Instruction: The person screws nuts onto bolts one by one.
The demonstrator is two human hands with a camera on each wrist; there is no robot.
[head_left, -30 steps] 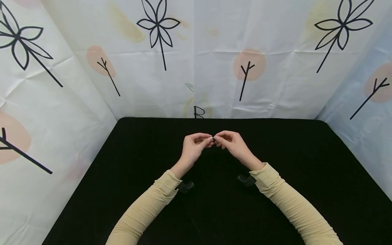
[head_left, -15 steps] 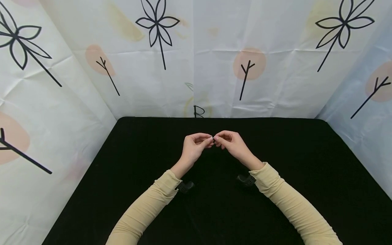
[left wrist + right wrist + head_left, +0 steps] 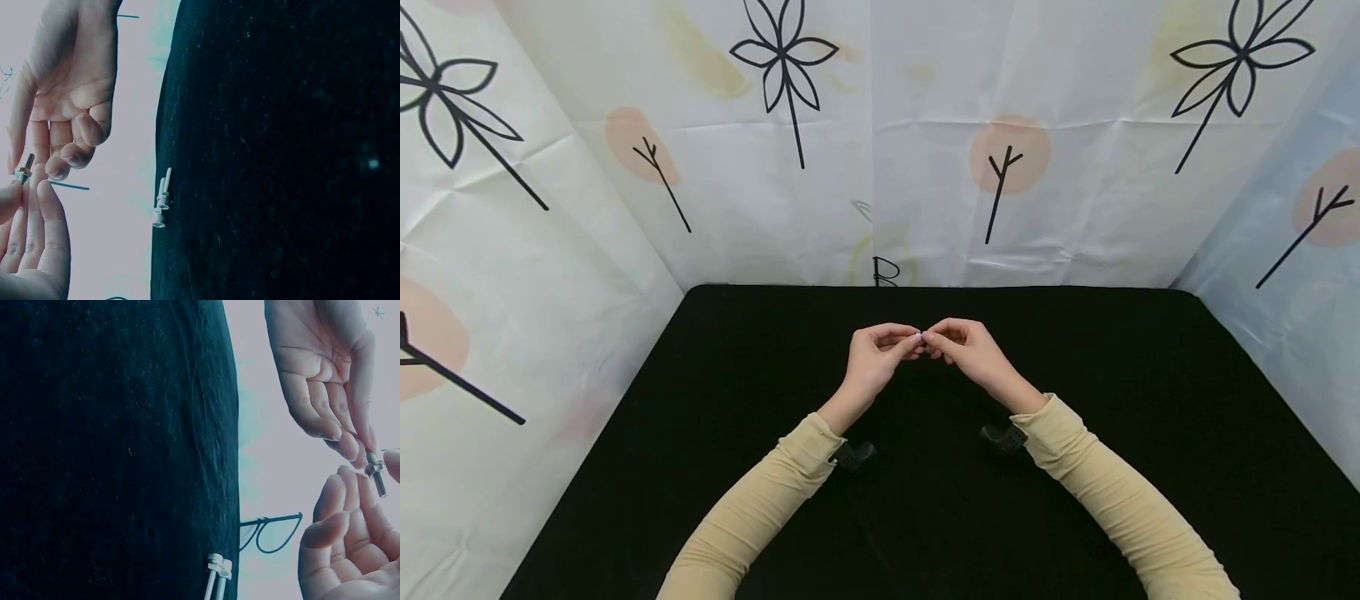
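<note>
Both hands meet over the far middle of the table in the head view. My left hand (image 3: 872, 358) pinches the head end of a small metal bolt (image 3: 381, 486) between thumb and fingertips. A hex nut (image 3: 374, 469) sits on the bolt close to its head, with the threaded end pointing towards the right hand. My right hand (image 3: 970, 354) holds its thumb and index finger around the nut. The bolt (image 3: 29, 161) also shows in the left wrist view, between the two hands. In the head view the fingers nearly hide it.
Two more metal bolts (image 3: 165, 195) stand or lie side by side near the far edge of the black-covered table (image 3: 925, 517). The hands appear to hide them in the head view. A white printed curtain (image 3: 925, 167) encloses the back and sides.
The hands stay in place, with only slight motion at the fingertips. The dark gap between the fingertips has narrowed. The head view has shifted slightly.
</note>
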